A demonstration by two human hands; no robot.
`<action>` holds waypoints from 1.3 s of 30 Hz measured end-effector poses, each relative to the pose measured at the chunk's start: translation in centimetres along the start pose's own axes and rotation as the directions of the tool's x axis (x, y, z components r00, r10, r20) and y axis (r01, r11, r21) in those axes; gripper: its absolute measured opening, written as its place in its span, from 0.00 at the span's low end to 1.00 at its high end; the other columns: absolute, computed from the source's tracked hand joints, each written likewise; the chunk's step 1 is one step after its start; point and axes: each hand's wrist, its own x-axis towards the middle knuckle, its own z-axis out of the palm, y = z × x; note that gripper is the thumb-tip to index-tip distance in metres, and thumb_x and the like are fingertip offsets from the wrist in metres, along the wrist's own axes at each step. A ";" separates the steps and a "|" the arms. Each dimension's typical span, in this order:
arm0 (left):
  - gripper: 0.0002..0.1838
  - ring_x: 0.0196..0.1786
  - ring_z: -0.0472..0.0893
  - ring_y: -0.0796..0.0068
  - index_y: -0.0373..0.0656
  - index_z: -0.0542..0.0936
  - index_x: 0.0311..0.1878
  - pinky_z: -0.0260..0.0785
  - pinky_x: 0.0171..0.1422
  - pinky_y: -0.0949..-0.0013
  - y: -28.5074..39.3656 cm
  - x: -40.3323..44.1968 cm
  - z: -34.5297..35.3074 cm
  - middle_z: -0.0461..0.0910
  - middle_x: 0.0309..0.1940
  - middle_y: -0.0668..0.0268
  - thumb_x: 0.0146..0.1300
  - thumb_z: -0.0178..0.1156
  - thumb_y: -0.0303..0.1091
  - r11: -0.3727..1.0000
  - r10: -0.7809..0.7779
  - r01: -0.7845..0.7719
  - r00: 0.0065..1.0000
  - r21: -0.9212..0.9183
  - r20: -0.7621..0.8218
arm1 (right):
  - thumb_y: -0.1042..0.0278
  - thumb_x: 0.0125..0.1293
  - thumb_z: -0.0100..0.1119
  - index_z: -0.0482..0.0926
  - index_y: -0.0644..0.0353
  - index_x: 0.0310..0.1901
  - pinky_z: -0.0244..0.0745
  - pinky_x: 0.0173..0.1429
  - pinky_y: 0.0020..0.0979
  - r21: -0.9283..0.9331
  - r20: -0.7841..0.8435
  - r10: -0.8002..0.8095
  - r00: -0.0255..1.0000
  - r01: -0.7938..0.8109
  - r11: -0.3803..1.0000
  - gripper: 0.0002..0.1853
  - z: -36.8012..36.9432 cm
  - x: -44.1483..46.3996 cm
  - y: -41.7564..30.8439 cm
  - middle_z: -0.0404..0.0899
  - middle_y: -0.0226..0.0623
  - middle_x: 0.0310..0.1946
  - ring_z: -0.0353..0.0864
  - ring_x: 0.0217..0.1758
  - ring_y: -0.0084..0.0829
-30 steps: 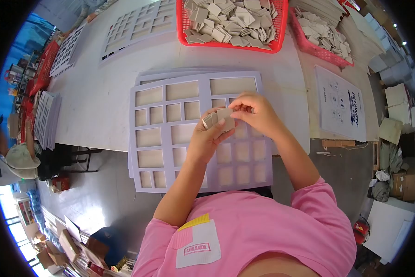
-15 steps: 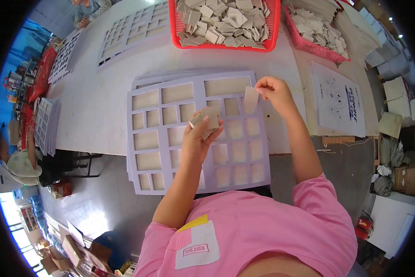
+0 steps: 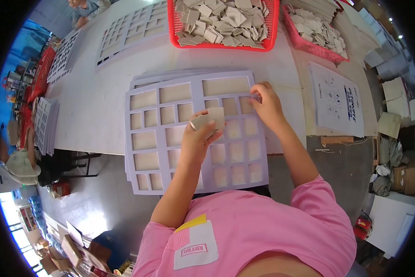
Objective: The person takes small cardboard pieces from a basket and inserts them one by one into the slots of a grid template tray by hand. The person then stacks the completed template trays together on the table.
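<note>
A lavender frame board (image 3: 198, 92) with many rectangular openings lies on top of similar boards. Over its middle, my left hand (image 3: 199, 136) is closed round several grey cardboard pieces (image 3: 215, 118), fanned out a little. My right hand (image 3: 265, 102) is at the board's upper right edge, its fingertips over the right-hand opening of the second row. A cardboard piece (image 3: 246, 105) lies in that opening, just below the fingertips. The fingers are bent, and whether they still touch the piece is hard to tell.
A red basket (image 3: 273, 27) full of cardboard pieces stands at the back of the table (image 3: 92, 111). To its right are a pink basket (image 3: 304, 45) and a printed sheet (image 3: 336, 99). More frame boards (image 3: 136, 30) lie back left. Two people are at the left.
My right hand took a piece from the left hand's stack, carried it right and lowered it at the board's upper right opening. My left hand stays over the board with the other pieces.
</note>
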 end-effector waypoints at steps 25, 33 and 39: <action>0.19 0.50 0.81 0.66 0.39 0.71 0.60 0.81 0.46 0.70 1.6 -0.3 -1.8 0.77 0.46 0.62 0.66 0.55 0.27 0.989 0.140 -0.134 0.985 0.058 -0.103 | 0.78 0.59 0.61 0.79 0.62 0.39 0.72 0.39 0.31 -0.008 0.305 -0.091 0.948 0.098 0.995 0.06 1.7 -3.0 -2.7 0.79 0.35 0.33 0.78 0.34 0.27; 0.18 0.39 0.78 0.82 0.43 0.77 0.55 0.78 0.38 0.76 -0.2 -1.0 -0.6 0.76 0.38 0.72 0.62 0.64 0.29 0.921 0.116 -0.096 0.993 0.379 -0.032 | 0.77 0.63 0.62 0.79 0.63 0.40 0.69 0.38 0.22 0.488 0.335 0.092 0.938 -0.256 0.834 0.05 2.9 -2.9 -5.1 0.75 0.26 0.30 0.72 0.33 0.15; 0.18 0.41 0.80 0.77 0.40 0.75 0.57 0.78 0.40 0.74 1.5 -0.5 -2.2 0.77 0.40 0.65 0.63 0.60 0.27 0.929 0.265 -0.193 0.942 0.315 -0.207 | 0.81 0.62 0.59 0.80 0.66 0.38 0.70 0.38 0.25 0.299 0.311 0.041 0.950 -0.138 0.944 0.04 3.6 -2.2 -5.4 0.78 0.30 0.28 0.76 0.31 0.20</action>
